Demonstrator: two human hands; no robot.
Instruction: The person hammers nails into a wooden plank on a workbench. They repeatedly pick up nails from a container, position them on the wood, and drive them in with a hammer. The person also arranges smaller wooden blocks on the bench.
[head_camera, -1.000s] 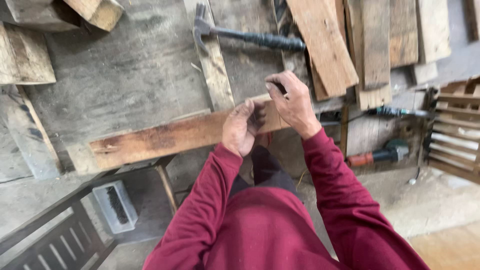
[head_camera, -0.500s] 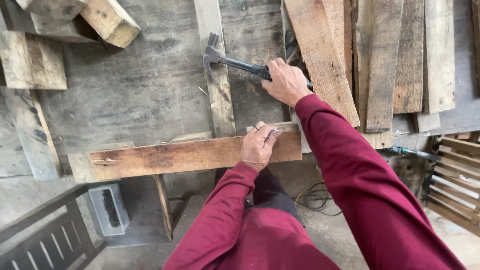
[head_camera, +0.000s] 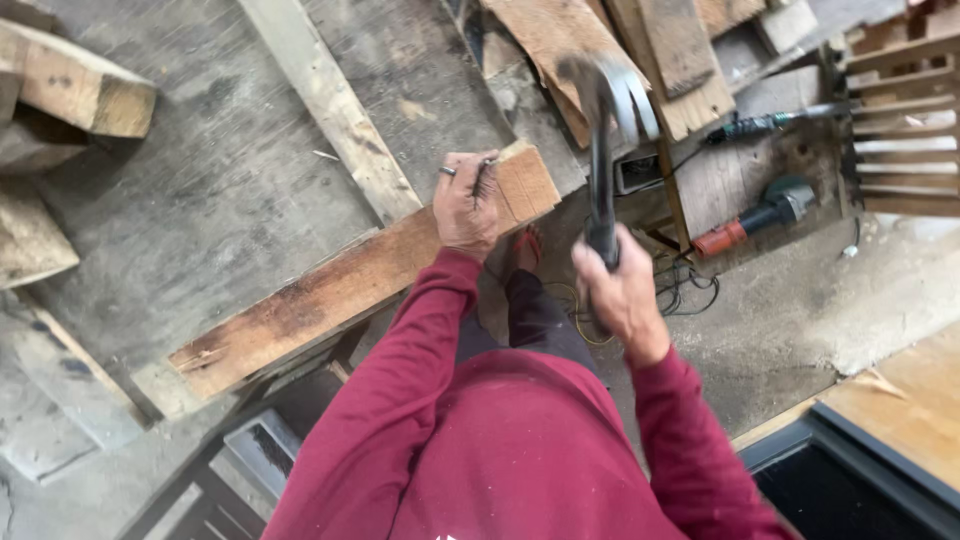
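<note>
Head view, items as they lie. Your right hand (head_camera: 622, 290): fist wrapped tight round the black handle of a claw hammer (head_camera: 603, 130), held upright in the air off the bench edge, its head blurred above the fist. Your left hand (head_camera: 466, 205): resting on the near end of a reddish-brown plank (head_camera: 330, 285), fingers pinched narrow round what looks like a small nail; you cannot tell more, it is too small. Plank: lies slantwise along the front edge of the grey workbench (head_camera: 220, 190), its right end under your left hand. Pale slat (head_camera: 330, 105): runs across the bench just behind the plank. Stacked boards (head_camera: 610, 40): far right of the bench. Power drill (head_camera: 760, 212): on the floor well right of the hammer. Wood offcuts (head_camera: 75, 90): far left of the bench.
</note>
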